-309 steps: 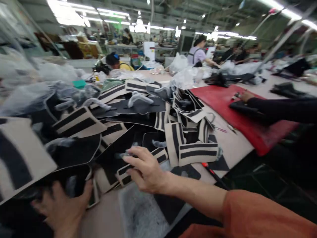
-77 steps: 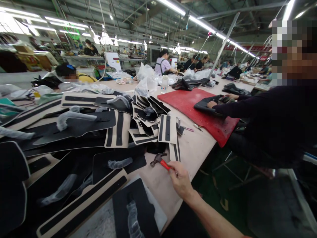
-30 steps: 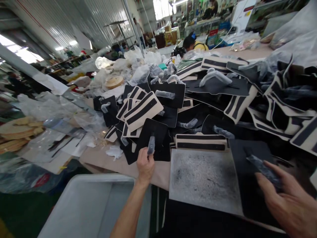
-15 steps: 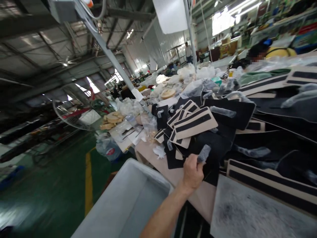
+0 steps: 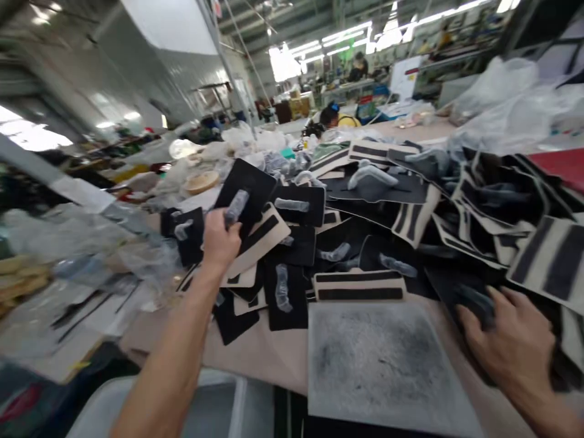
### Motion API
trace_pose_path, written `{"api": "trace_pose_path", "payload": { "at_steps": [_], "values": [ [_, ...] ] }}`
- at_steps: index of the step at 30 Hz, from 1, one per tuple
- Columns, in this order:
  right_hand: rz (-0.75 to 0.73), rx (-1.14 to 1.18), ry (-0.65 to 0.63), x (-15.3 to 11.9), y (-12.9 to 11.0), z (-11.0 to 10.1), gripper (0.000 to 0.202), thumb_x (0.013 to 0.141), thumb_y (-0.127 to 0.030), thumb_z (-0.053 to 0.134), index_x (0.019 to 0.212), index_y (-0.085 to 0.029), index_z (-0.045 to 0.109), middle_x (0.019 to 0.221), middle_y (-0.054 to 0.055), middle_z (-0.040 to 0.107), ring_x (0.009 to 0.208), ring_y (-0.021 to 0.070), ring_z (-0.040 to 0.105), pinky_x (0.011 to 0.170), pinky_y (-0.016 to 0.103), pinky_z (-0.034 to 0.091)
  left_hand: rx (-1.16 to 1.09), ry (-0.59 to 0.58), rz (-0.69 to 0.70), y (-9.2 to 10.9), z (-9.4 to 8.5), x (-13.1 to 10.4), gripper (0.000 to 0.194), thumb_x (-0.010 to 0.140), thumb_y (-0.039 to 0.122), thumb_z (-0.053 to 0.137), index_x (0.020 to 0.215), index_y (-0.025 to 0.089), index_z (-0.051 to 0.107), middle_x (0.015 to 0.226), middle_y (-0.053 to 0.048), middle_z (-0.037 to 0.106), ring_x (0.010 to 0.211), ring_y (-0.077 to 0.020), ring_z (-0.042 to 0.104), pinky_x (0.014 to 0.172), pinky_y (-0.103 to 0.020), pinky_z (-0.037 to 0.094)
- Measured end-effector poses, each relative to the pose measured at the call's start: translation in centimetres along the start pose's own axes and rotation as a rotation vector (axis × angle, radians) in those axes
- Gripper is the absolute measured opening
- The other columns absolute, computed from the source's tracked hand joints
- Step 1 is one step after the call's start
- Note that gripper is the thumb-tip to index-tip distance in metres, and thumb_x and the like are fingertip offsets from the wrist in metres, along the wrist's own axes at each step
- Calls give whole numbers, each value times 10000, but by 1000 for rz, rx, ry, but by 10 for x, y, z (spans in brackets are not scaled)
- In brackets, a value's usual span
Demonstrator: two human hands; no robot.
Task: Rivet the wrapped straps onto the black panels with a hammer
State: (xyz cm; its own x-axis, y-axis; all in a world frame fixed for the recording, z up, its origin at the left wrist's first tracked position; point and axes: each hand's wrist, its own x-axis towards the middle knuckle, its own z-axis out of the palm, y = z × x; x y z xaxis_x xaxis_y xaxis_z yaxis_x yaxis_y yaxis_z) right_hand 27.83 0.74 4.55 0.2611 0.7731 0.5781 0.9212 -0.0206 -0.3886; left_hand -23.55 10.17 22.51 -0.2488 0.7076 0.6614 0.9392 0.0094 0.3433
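My left hand (image 5: 221,240) is closed on the plastic-wrapped handle of a black panel (image 5: 250,188), which is tilted up above the pile at centre left. Over at the right, my right hand (image 5: 506,328) curls round the wrapped handle of another black panel (image 5: 442,283), slightly blurred. Between the hands a grey worn board (image 5: 378,359) lies at the table's front edge. Behind it sits a beige panel with black stripes (image 5: 360,286). More black panels with wrapped handles (image 5: 287,292) overlap around it.
A pale bin (image 5: 241,401) stands below the table's front edge at lower left. Clear plastic bags (image 5: 511,103) lie at the back right, and more at the left. A metal pole (image 5: 82,188) slants across the left. A person in yellow (image 5: 347,120) is beyond the pile.
The view has swung to the right. My left hand now holds a black panel raised above the pile. My right hand has come into view, on a handle at the right.
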Motion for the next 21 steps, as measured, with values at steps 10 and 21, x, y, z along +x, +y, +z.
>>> {"api": "trace_pose_path", "payload": {
  "at_steps": [10, 21],
  "values": [
    [-471, 13, -394, 11, -78, 37, 849, 770, -323, 732, 1519, -183, 357, 1582, 194, 313, 1447, 421, 271, 1143, 590, 303, -45, -142, 695, 97, 70, -126, 761, 857, 466, 660, 1480, 144, 364, 1575, -240, 347, 1522, -399, 232, 1221, -634, 231],
    [-517, 3, -524, 108, -99, 112, 386, 892, -311, 485, 1172, -113, 662, 1243, 183, 617, 1048, 301, 554, 873, 390, 408, 146, -488, 714, 99, 175, -106, 868, 769, 348, 696, 1543, 159, 353, 1649, -131, 295, 1517, -475, 163, 1205, -688, 149]
  ]
}}
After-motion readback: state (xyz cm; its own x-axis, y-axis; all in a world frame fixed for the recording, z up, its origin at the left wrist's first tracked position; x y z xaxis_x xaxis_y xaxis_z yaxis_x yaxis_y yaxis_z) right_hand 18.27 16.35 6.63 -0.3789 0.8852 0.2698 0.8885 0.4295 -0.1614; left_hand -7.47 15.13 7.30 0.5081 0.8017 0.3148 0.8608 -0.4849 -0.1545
